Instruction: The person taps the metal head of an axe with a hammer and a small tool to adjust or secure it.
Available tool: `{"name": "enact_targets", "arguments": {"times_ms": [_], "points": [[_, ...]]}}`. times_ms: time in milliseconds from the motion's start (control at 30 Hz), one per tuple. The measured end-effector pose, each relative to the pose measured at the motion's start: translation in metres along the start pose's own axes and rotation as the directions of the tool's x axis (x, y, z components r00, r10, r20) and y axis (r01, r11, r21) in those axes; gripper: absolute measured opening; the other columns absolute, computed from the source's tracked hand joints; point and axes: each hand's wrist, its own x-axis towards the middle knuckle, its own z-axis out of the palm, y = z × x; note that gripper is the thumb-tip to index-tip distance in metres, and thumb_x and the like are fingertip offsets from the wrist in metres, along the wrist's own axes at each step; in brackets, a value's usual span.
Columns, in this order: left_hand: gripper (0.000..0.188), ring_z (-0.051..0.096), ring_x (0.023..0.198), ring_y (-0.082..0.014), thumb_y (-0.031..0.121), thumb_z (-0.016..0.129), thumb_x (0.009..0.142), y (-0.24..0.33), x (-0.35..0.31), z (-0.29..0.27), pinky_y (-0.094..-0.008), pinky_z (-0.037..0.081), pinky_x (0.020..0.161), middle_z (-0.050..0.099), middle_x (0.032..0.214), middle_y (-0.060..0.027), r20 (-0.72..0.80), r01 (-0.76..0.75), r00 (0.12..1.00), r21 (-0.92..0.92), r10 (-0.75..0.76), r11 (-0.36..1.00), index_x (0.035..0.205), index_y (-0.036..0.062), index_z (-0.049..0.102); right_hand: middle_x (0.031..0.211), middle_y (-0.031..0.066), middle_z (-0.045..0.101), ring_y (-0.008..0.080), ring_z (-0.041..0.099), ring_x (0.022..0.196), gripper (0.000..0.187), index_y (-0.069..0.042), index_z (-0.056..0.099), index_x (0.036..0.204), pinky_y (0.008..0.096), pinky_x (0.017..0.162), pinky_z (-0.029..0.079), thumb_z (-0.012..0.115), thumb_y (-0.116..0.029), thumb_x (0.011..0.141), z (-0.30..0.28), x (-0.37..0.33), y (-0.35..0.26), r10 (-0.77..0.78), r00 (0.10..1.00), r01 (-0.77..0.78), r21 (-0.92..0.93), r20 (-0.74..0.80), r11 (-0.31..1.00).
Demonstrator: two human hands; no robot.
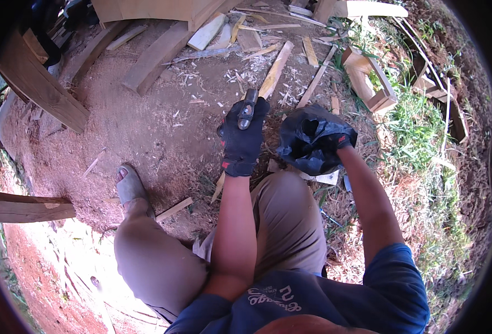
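My left hand (241, 139), in a black glove with red marks, is wrapped round a hammer (247, 111). The dark metal hammer head shows on top of the fist, and most of the handle is hidden by the glove. To its right is a crumpled black plastic bag (307, 158) with its mouth open. My right hand (343, 140), also gloved, reaches into the bag; only the cuff area shows and the fingers are hidden. The bag is just beyond my bent right knee.
Wood offcuts (276, 69) and shavings litter the dirt ahead. A wooden piece of furniture (146, 10) stands at the far side, with thick beams (157, 58) near it. Curved timbers (43, 83) jut in from the left. A small wooden frame (371, 83) lies by grass at right.
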Motion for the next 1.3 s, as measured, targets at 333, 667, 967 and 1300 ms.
{"name": "enact_targets", "arguments": {"times_ms": [333, 667, 967, 1300], "points": [[0.021, 0.074, 0.086, -0.0166, 0.024, 0.077, 0.097, 0.009, -0.015, 0.01, -0.0349, 0.056, 0.079, 0.08, 0.095, -0.0051, 0.09, -0.076, 0.994, 0.269, 0.054, 0.96, 0.108, 0.007, 0.082, 0.124, 0.0153, 0.075, 0.0321, 0.073, 0.112, 0.034, -0.01, 0.071, 0.131, 0.0407, 0.099, 0.057, 0.067, -0.018, 0.098, 0.016, -0.013, -0.002, 0.056, 0.998, -0.054, 0.091, -0.023, 0.994], [0.026, 0.058, 0.069, -0.0064, 0.032, 0.075, 0.098, 0.172, -0.002, -0.02, -0.0287, 0.048, 0.066, 0.077, 0.086, 0.0006, 0.241, -0.124, 0.969, 0.292, 0.052, 0.948, 0.108, 0.0089, 0.082, 0.123, 0.015, 0.075, 0.0316, 0.073, 0.112, 0.034, -0.009, 0.071, 0.131, 0.0406, 0.099, 0.057, 0.067, -0.017, 0.098, 0.01, 0.006, 0.006, 0.088, 0.995, -0.078, 0.166, -0.053, 0.983], [0.022, 0.06, 0.07, -0.0062, 0.019, 0.073, 0.1, 0.208, -0.043, -0.015, -0.0254, 0.048, 0.062, 0.079, 0.093, -0.0039, 0.35, -0.129, 0.937, 0.322, 0.008, 0.938, 0.115, 0.0028, 0.077, 0.122, 0.0146, 0.076, 0.0311, 0.073, 0.112, 0.034, -0.009, 0.071, 0.131, 0.0405, 0.099, 0.057, 0.067, -0.017, 0.098, 0.015, -0.002, 0.029, 0.127, 0.991, -0.112, 0.247, -0.045, 0.963], [0.041, 0.073, 0.085, -0.0191, 0.036, 0.075, 0.097, 0.227, -0.074, 0.047, -0.0365, 0.055, 0.082, 0.079, 0.092, -0.0115, 0.552, -0.144, 0.815, 0.486, -0.176, 0.862, 0.12, 0.0025, 0.077, 0.122, 0.0142, 0.076, 0.0305, 0.073, 0.112, 0.033, -0.008, 0.071, 0.13, 0.0405, 0.099, 0.057, 0.067, -0.017, 0.098, 0.018, -0.014, 0.045, 0.151, 0.988, -0.138, 0.256, -0.03, 0.957]]}}
